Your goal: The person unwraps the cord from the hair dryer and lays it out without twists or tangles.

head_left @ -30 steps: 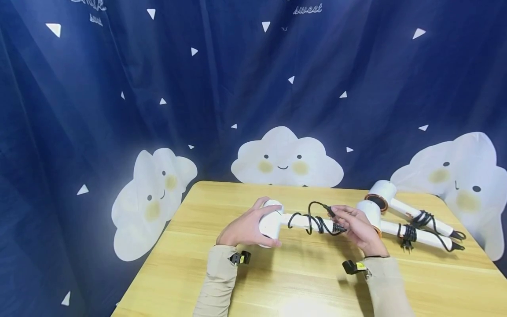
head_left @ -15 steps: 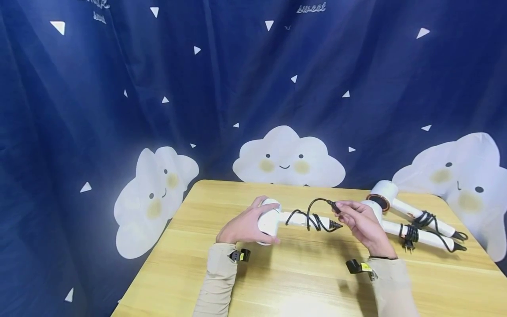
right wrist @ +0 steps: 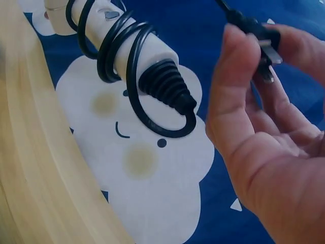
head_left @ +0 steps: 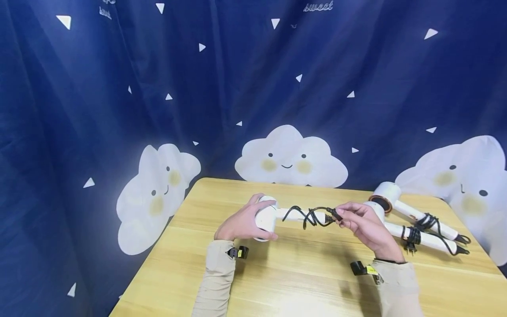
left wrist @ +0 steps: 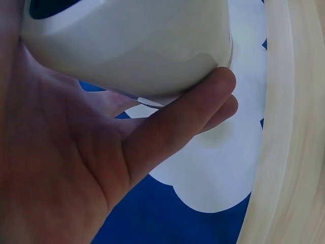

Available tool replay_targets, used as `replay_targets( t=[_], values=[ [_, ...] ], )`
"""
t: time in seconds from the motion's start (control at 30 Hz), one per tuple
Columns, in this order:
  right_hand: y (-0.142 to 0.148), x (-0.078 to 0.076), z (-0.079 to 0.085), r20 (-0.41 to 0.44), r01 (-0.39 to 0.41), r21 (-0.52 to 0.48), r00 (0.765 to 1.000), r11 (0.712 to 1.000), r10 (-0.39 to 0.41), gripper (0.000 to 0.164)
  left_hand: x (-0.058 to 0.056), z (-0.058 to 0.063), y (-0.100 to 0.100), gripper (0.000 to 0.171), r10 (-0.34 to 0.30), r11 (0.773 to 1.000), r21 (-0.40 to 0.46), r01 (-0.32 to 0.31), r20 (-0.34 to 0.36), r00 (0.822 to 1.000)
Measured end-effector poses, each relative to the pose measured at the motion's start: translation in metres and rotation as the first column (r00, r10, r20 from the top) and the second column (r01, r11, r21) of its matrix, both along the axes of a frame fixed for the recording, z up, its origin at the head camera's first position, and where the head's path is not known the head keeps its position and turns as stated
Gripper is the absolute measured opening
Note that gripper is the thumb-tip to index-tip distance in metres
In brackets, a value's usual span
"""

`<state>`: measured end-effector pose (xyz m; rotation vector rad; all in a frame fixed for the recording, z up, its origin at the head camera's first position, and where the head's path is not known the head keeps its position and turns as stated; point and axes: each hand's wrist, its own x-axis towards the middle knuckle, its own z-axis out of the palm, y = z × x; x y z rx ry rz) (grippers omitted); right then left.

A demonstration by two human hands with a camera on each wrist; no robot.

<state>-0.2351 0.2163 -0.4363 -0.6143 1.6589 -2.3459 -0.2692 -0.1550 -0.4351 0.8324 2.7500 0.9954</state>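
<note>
White hair dryer (head_left: 266, 219) is held above the wooden table (head_left: 178, 246), its rounded head gripped between thumb and fingers of the left hand (head_left: 242, 223), its handle (head_left: 291, 214) directed toward the right hand. By the right hand (head_left: 366, 226), the cord's black two-prong plug (right wrist: 266, 36) is pinched near the handle's ribbed end (right wrist: 165, 84), around which handle the black cord (right wrist: 175, 133) is loosely looped. Two further white dryers (head_left: 387, 193), cords wound about their handles, are laid side by side at the table's right, near the right hand.
</note>
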Motion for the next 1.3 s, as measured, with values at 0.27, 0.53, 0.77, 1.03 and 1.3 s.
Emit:
replay_targets(
  t=[0.27,0.53,0.77,1.03,1.3],
  values=[
    [0.004,-0.003,-0.006,-0.026,-0.159,0.103,0.986,0.982,0.163,0.036,-0.001,0.002,-0.01,0.099,0.036,0.999,0.012,-0.036,-0.008,0.999],
    [0.008,-0.01,-0.021,0.027,-0.315,0.189,0.948,0.93,0.316,0.032,0.0,0.006,-0.015,0.099,0.058,0.998,0.012,-0.058,-0.008,0.998],
    [0.008,-0.013,-0.03,0.09,-0.44,0.173,0.898,0.881,0.431,0.034,0.001,0.007,-0.018,0.1,0.061,0.998,0.009,-0.061,-0.016,0.998],
    [0.006,-0.015,-0.034,0.159,-0.419,0.247,0.907,0.874,0.389,0.028,0.0,0.009,-0.018,0.099,0.056,0.998,0.0,-0.056,-0.028,0.998],
    [0.008,-0.019,-0.043,0.217,-0.386,0.286,0.918,0.877,0.333,0.027,0.001,0.01,-0.016,0.1,0.037,0.999,0.0,-0.037,-0.024,0.999]
  ],
)
